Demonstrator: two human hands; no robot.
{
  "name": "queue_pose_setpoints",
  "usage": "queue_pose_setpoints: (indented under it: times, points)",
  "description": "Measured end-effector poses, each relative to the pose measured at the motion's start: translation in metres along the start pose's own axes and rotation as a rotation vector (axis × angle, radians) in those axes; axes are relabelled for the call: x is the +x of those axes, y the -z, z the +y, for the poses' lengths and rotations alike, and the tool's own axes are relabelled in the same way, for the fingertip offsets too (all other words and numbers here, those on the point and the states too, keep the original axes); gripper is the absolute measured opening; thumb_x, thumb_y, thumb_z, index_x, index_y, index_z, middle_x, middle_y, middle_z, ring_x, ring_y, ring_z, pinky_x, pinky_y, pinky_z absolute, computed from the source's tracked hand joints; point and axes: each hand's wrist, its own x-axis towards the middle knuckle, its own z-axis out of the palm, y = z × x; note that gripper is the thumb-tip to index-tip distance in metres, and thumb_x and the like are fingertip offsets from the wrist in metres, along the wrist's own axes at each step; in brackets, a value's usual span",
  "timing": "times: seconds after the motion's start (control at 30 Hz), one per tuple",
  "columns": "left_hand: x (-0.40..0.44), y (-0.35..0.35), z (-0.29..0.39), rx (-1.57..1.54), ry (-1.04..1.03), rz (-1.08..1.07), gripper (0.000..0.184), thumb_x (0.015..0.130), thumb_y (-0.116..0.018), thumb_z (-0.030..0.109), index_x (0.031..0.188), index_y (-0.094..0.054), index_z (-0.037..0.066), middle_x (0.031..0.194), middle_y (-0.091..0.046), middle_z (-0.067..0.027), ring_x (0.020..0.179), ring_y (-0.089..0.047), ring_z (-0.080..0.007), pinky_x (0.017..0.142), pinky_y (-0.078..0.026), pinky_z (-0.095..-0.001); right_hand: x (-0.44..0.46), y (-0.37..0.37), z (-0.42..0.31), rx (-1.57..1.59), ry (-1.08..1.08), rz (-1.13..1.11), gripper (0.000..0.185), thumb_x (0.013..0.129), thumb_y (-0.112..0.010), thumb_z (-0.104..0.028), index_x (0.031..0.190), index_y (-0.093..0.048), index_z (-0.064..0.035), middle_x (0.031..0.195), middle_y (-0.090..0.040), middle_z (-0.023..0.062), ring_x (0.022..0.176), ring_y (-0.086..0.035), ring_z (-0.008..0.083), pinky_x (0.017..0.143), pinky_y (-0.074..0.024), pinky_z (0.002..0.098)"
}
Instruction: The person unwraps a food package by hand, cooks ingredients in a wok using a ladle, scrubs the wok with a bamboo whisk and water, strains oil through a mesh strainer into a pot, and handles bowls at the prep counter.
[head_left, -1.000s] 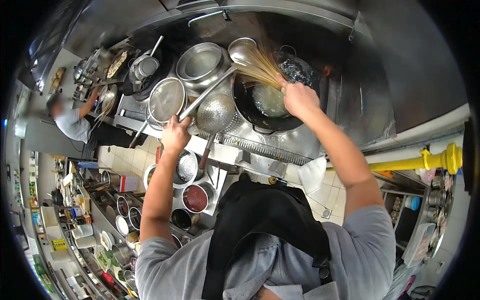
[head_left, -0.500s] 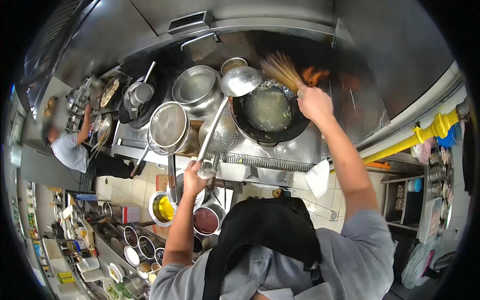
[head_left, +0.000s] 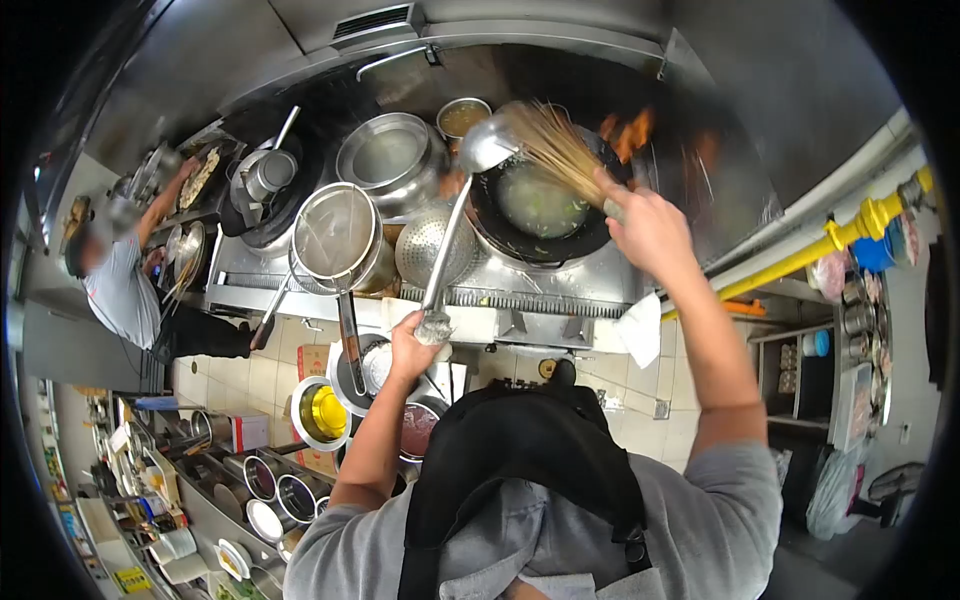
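My left hand [head_left: 414, 346] is closed round the wrapped handle of a long steel ladle [head_left: 487, 146], whose bowl hangs at the wok's left rim. In my right hand [head_left: 645, 230] is a bamboo wok brush [head_left: 560, 150], its bristles slanting up and left over the wok and touching the ladle's bowl or overlapping it in view. Cloudy liquid with bits of food lies in the black wok [head_left: 500, 238], on the burner below. Flames [head_left: 632, 135] rise behind the wok's right side. A perforated skimmer [head_left: 437, 245] rests just left of the wok.
A mesh strainer [head_left: 336, 230] lies over a pot, beside a large steel pot [head_left: 390, 150] of liquid. Yellow oil fills a bowl [head_left: 325, 412] lower left. A co-worker [head_left: 125, 290] stands at pans far left. A yellow pipe [head_left: 830, 245] runs along the right wall.
The brush has swung up and left over the wok, and my right hand has shifted slightly right and down. The ladle has moved right. The co-worker's arm now reaches into a pan.
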Motion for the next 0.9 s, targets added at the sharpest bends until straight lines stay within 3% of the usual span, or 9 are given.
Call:
queue_pose_setpoints:
  times: [0.03,0.13,0.3,0.43,0.47,0.57,0.7,0.77,0.9]
  points:
    - [-0.002,-0.001,-0.003,-0.001,-0.004,-0.015,0.033,0.065,-0.078,0.004,0.098,-0.07,0.002,0.088,-0.071,-0.009,0.08,-0.066,-0.0175,0.077,-0.053,-0.0312,0.017,-0.027,0.017,-0.14,0.003,-0.272,0.059,0.086,-0.063,-0.021,0.142,-0.049,-0.0333,0.104,-0.068,0.0186,0.088,-0.07,0.0362,0.076,-0.0568,0.0476]
    - [0.01,0.007,-0.008,0.158,-0.272,0.075,0.034,0.063,-0.079,0.008,0.094,-0.068,0.003,0.09,-0.066,-0.0128,0.085,-0.066,-0.0301,0.079,-0.052,-0.0356,0.025,-0.046,0.03,-0.272,-0.124,-0.244,0.062,0.084,-0.069,-0.027,0.142,-0.049,-0.0364,0.105,-0.068,0.0183,0.093,-0.069,0.0354,0.078,-0.0563,0.0481]
    - [0.008,0.015,-0.023,0.4,-0.303,0.228,0.034,0.062,-0.084,0.021,0.086,-0.065,0.007,0.093,-0.061,-0.0135,0.08,-0.063,-0.0358,0.068,-0.052,-0.0441,-0.018,0.101,-0.016,0.286,0.046,0.405,0.064,0.081,-0.073,-0.023,0.14,-0.052,-0.0374,0.091,-0.066,0.0123,0.084,-0.067,0.0337,0.075,-0.0545,0.0439]
    - [0.002,0.02,-0.029,0.543,-0.335,0.255,0.031,0.061,-0.08,0.02,0.087,-0.067,0.011,0.097,-0.061,-0.0127,0.082,-0.064,-0.0354,0.067,-0.052,-0.0443,0.034,0.08,-0.005,-0.206,0.297,0.154,0.056,0.081,-0.069,-0.014,0.135,-0.059,-0.0266,0.099,-0.07,0.0137,0.085,-0.07,0.0312,0.076,-0.0571,0.0391]
    - [-0.001,0.021,-0.031,0.564,-0.335,0.258,0.03,0.061,-0.08,0.019,0.087,-0.067,0.012,0.098,-0.061,-0.0128,0.084,-0.064,-0.0354,0.068,-0.052,-0.0444,0.062,0.077,-0.007,-0.577,0.049,-0.21,0.051,0.084,-0.063,-0.012,0.133,-0.06,-0.0242,0.102,-0.071,0.0152,0.09,-0.071,0.0303,0.079,-0.0575,0.0398]
    - [-0.011,0.018,-0.048,0.617,-0.278,0.258,0.035,0.059,-0.078,0.017,0.092,-0.069,0.014,0.102,-0.06,-0.0133,0.088,-0.063,-0.036,0.07,-0.052,-0.0452,0.078,0.06,0.037,-0.616,-0.004,-0.1,0.049,0.086,-0.058,-0.011,0.133,-0.059,-0.0251,0.101,-0.071,0.0149,0.092,-0.071,0.0295,0.079,-0.0572,0.0416]
    - [-0.021,0.014,-0.061,0.55,-0.225,0.222,0.038,0.061,-0.081,0.021,0.097,-0.07,0.015,0.101,-0.06,-0.0142,0.087,-0.063,-0.0366,0.07,-0.052,-0.0452,0.032,0.109,-0.01,-0.036,0.135,0.236,0.059,0.081,-0.07,-0.017,0.136,-0.057,-0.0353,0.096,-0.07,0.0134,0.091,-0.069,0.0337,0.078,-0.0568,0.0443]
    - [-0.024,0.009,-0.051,0.491,-0.204,0.233,0.04,0.063,-0.084,0.025,0.098,-0.07,0.011,0.102,-0.062,-0.0168,0.088,-0.064,-0.0383,0.074,-0.053,-0.0457,0.053,0.062,-0.003,-0.07,0.361,0.085,0.059,0.078,-0.072,-0.016,0.132,-0.06,-0.034,0.103,-0.07,0.0133,0.093,-0.068,0.0346,0.079,-0.0565,0.0454]
    - [-0.042,-0.003,-0.048,0.439,-0.055,0.23,0.038,0.066,-0.083,0.023,0.098,-0.069,0.008,0.103,-0.064,-0.0189,0.086,-0.064,-0.039,0.074,-0.054,-0.045,0.119,-0.039,0.057,-0.398,-0.007,-0.406,0.032,0.082,-0.063,-0.011,0.111,-0.072,-0.0225,0.1,-0.072,0.0166,0.1,-0.068,0.0328,0.085,-0.0558,0.0443]
